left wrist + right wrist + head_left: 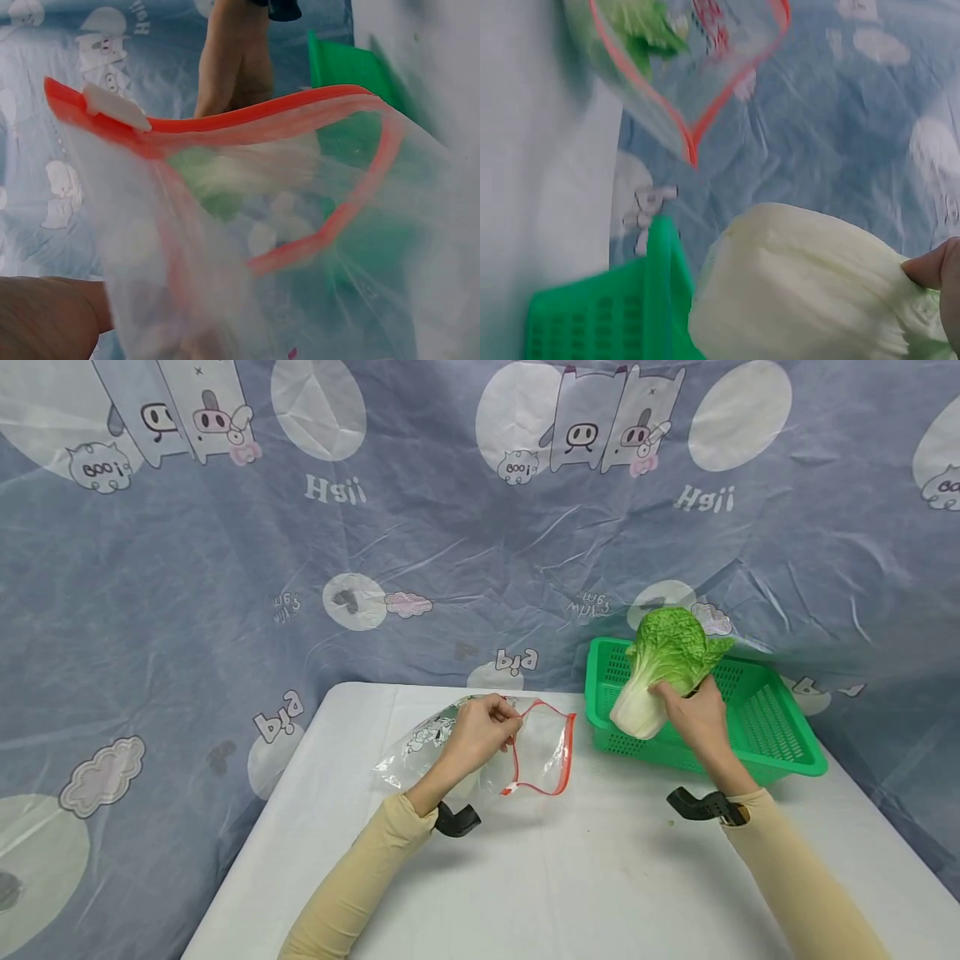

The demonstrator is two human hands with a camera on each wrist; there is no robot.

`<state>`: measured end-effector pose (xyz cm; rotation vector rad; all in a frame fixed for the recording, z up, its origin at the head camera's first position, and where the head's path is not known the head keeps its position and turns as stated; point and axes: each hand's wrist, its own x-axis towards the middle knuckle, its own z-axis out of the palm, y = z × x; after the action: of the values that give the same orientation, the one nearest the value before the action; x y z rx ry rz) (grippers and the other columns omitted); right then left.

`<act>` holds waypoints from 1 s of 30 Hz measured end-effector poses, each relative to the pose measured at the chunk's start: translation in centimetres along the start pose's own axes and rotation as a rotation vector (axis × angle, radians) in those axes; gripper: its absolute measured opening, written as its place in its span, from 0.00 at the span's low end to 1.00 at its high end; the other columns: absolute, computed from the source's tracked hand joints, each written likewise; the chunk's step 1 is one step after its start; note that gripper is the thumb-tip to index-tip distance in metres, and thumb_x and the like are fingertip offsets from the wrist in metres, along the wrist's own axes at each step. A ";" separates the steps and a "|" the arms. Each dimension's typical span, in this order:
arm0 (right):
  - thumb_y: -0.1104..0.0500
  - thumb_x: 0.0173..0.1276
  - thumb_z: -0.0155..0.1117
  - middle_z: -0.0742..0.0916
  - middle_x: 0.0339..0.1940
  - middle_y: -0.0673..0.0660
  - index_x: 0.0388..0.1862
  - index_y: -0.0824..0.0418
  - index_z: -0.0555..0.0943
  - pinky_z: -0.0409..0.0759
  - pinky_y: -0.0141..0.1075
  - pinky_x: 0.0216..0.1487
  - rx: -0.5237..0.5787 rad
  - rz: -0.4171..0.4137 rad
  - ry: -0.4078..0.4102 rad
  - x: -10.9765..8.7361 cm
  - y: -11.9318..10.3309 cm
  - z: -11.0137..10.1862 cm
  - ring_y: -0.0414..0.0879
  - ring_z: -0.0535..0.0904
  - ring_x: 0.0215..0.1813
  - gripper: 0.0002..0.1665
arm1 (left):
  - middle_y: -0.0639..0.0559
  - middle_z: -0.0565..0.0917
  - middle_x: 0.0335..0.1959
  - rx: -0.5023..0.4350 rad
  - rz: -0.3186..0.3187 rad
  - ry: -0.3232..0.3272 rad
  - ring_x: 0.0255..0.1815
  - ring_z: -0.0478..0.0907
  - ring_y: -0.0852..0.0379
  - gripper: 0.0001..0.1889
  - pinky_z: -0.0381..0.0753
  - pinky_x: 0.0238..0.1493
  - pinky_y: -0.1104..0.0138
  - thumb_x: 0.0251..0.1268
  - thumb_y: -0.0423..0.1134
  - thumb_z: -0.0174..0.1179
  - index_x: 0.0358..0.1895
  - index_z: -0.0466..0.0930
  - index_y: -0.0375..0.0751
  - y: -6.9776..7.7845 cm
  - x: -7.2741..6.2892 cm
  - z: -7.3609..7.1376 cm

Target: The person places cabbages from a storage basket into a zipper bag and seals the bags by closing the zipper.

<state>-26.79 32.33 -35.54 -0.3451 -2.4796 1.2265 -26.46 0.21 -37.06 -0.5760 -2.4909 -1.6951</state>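
Note:
With its stem end toward the bag, a napa cabbage (643,700) is held by my right hand (699,714) over the left part of the green basket (772,772). In the right wrist view the thumb presses against the pale cabbage (795,285). My left hand (483,727) pinches the rim of a clear zip bag (543,747) with a red-orange seal. The bag's mouth stands open toward the cabbage. The white slider (116,107) sits near one end of the seal. Inside the bag, the right wrist view shows a green leafy vegetable (641,30).
A white table (570,885) lies under both arms. The basket, with slotted walls, stands at its back right. Behind the table hangs a blue-grey cartoon-printed cloth (450,552). Each wrist wears a black band, the right one (701,806) close in front of the basket.

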 end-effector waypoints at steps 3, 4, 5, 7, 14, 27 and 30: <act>0.42 0.67 0.58 0.73 0.63 0.70 0.71 0.66 0.59 0.72 0.55 0.55 0.032 -0.057 0.002 -1.6 -1.0 1.2 0.64 0.71 0.62 0.43 | 0.51 0.83 0.21 -0.007 -0.005 0.007 0.16 0.80 0.57 0.03 0.80 0.21 0.64 0.60 0.35 0.58 0.31 0.82 0.43 0.0 0.0 0.0; 0.43 0.67 0.58 0.74 0.62 0.70 0.70 0.66 0.59 0.72 0.56 0.56 0.042 -0.074 0.002 -2.2 -1.3 1.6 0.64 0.71 0.62 0.42 | 0.51 0.82 0.21 -0.010 -0.005 0.010 0.16 0.80 0.57 0.03 0.80 0.21 0.64 0.60 0.35 0.59 0.31 0.82 0.43 -0.1 0.1 0.0; 0.44 0.67 0.59 0.74 0.62 0.70 0.70 0.66 0.60 0.72 0.56 0.57 0.056 -0.086 0.000 -2.7 -1.5 2.0 0.64 0.71 0.62 0.42 | 0.50 0.82 0.20 -0.013 -0.005 0.012 0.16 0.80 0.57 0.03 0.80 0.21 0.64 0.60 0.35 0.59 0.31 0.82 0.43 -0.1 0.1 0.1; 0.45 0.67 0.61 0.75 0.61 0.70 0.69 0.67 0.61 0.72 0.55 0.57 0.088 -0.109 -0.010 -3.7 -2.0 2.9 0.64 0.72 0.61 0.41 | 0.50 0.82 0.20 -0.015 -0.003 0.018 0.16 0.80 0.57 0.03 0.80 0.21 0.64 0.60 0.35 0.59 0.31 0.82 0.43 0.0 0.1 0.1; 0.51 0.64 0.67 0.76 0.59 0.68 0.67 0.70 0.62 0.75 0.48 0.57 0.177 -0.190 -0.080 -6.5 -2.9 6.1 0.58 0.75 0.60 0.40 | 0.51 0.82 0.19 -0.014 -0.015 0.028 0.15 0.80 0.57 0.03 0.80 0.21 0.64 0.60 0.36 0.59 0.31 0.81 0.43 0.0 0.1 0.2; 0.51 0.62 0.70 0.83 0.50 0.64 0.62 0.67 0.68 0.78 0.35 0.44 0.140 -0.264 -0.263 -9.1 -1.8 9.9 0.50 0.79 0.48 0.36 | 0.49 0.82 0.19 -0.077 -0.025 0.044 0.16 0.80 0.57 0.02 0.83 0.25 0.60 0.62 0.33 0.58 0.33 0.80 0.39 0.1 0.1 0.2; 0.52 0.61 0.70 0.84 0.48 0.63 0.61 0.67 0.69 0.79 0.38 0.44 0.107 -0.330 -0.313 -9.2 -1.1 10.4 0.50 0.80 0.46 0.35 | 0.47 0.83 0.20 -0.117 -0.023 0.050 0.16 0.80 0.57 0.02 0.84 0.27 0.56 0.62 0.31 0.58 0.33 0.80 0.37 0.0 0.2 0.2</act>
<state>-22.79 20.89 -42.33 0.2963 -2.5711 1.3432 -26.56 0.45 -37.09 -0.5102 -2.3860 -1.8496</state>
